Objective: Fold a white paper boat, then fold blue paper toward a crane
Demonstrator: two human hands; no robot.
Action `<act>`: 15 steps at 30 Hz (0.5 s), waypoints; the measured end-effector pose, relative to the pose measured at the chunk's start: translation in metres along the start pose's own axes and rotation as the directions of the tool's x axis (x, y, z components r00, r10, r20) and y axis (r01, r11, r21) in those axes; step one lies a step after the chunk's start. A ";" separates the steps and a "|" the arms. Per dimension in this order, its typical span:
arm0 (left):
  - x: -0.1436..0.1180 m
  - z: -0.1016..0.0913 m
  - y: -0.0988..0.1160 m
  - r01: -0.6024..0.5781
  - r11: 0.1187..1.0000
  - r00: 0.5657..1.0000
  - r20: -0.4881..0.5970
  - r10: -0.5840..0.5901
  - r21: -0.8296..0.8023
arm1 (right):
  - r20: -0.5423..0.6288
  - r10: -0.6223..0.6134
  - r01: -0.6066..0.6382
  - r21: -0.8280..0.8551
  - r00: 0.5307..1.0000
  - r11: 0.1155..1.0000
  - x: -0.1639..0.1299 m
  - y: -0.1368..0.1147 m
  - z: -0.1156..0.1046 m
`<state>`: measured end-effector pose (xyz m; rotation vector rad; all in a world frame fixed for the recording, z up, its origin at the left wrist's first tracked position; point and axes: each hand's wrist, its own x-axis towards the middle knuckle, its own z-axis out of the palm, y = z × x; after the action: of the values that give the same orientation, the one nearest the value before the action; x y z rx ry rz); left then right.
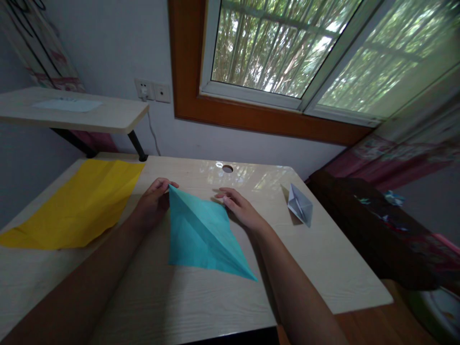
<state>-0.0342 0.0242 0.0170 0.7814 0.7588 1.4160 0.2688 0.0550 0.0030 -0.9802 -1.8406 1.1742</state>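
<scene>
Here, from my remote seat, I start at the left edge: a yellow paper sheet [77,206] lies flat on the pale wooden table [316,258], its near corner running toward the frame's left border. Above it a small side shelf [108,117] carries a light sheet I can't read.

Next comes the left hand [153,203]. Its fingers curl around the far left tip of the teal folded paper [203,235], pinching that point; the thumb is tucked behind the knuckles, so I can't see exactly how it presses. The forearm below is dark and cut off by the bottom edge.

The teal folded paper sits in the middle of the table, a kite-like shape with a crease running diagonally to its near right point, lying between both hands.

The right hand [240,208] rests at the paper's far right edge, fingers stretched out and loosely spread, fingertips on or just beside the paper; the contact itself is too dim to judge.

Farther right, well apart, a small grey folded paper piece [300,205] stands on the table. Beyond the table edge, a dark blurred furniture shape [366,225] is hard to make out.
</scene>
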 end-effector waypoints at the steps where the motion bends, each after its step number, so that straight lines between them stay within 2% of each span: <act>1: 0.000 0.000 0.001 -0.008 1.000 1.000 0.002 0.008 -0.026 | 0.032 0.022 -0.024 0.046 0.999 0.999 -0.001 -0.003 0.000; 5: -0.002 0.002 0.003 -0.015 0.996 1.000 -0.016 0.014 -0.087 | 0.081 0.094 -0.103 0.117 0.992 0.988 -0.006 -0.020 0.001; 10: -0.003 0.007 0.003 0.014 0.999 0.999 -0.038 -0.015 -0.041 | 0.203 0.174 -0.242 0.386 0.964 0.890 -0.010 -0.028 0.006; 12: -0.003 0.009 0.002 0.026 1.000 0.999 -0.037 -0.026 -0.010 | 0.144 0.189 -0.235 0.459 0.971 0.857 -0.008 -0.027 0.007; 15: -0.005 0.012 0.000 0.083 0.996 0.997 0.000 -0.083 0.012 | -0.079 0.220 -0.151 0.508 0.972 0.848 -0.003 -0.021 0.005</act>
<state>-0.0246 0.0194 0.0237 0.7506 0.7916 1.3381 0.2615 0.0444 0.0210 -0.9168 -1.2529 1.5616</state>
